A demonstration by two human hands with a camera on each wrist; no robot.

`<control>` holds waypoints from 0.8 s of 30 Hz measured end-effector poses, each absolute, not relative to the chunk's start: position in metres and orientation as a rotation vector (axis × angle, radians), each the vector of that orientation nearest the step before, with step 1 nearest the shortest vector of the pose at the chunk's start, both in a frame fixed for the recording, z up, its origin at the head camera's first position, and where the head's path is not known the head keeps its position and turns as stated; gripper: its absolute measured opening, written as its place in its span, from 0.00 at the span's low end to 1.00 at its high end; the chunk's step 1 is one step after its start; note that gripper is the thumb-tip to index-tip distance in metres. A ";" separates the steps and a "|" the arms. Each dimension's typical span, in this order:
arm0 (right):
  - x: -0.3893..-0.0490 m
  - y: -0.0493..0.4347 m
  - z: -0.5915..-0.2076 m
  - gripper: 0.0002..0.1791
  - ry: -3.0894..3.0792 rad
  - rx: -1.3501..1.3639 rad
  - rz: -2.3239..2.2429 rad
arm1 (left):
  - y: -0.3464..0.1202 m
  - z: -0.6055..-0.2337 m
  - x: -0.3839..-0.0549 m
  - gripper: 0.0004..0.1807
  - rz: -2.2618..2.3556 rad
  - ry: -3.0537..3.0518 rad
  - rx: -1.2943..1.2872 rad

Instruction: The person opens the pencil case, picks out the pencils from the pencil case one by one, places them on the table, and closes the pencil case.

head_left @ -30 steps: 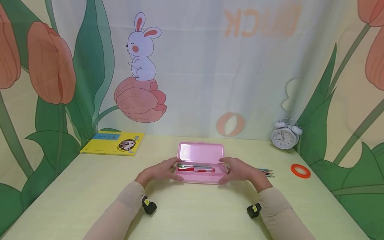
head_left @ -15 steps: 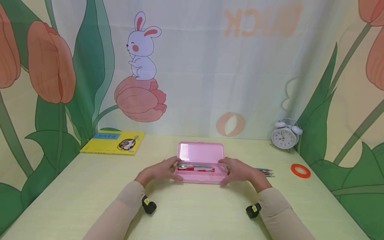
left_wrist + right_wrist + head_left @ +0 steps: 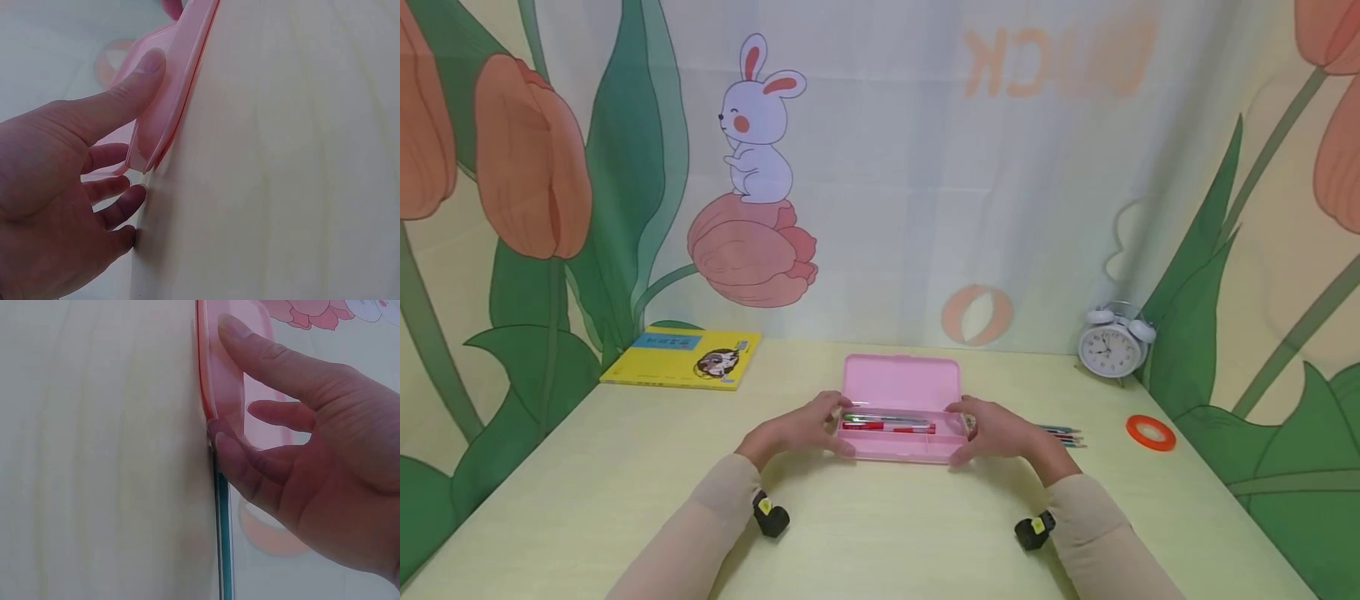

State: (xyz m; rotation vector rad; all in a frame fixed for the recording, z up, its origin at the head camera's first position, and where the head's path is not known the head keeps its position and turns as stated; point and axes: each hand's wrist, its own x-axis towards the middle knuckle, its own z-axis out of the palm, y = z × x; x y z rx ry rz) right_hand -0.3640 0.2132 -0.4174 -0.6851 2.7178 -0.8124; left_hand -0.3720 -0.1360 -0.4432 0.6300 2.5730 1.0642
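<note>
A pink pencil case lies on the table with its lid raised at the back. In its long rear compartment are a red-and-clear pen and a green-tipped clear pen. My left hand grips the case's left end, thumb along the front wall, as the left wrist view shows on the case. At the opposite end my right hand holds it likewise. In the right wrist view, that thumb lies over the front wall of the case, the other fingers bent around the end.
Several pencils lie just beyond my right wrist, one showing teal in the right wrist view. Farther right is an orange ring-shaped roll, with a white alarm clock behind it. A yellow book lies at the back left.
The bright reflection inside the lid has gone. Both hands and the pencil case stay almost where they were; the head view has shifted slightly.
</note>
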 end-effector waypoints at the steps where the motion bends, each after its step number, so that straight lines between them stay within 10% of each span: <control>1: -0.364 0.213 -0.418 0.48 2.718 -0.686 -0.815 | -0.136 -0.443 -0.372 0.47 1.072 2.572 0.630; 24: -0.361 0.206 -0.415 0.87 2.804 -0.571 -0.943 | -0.134 -0.441 -0.372 0.44 1.112 2.559 0.613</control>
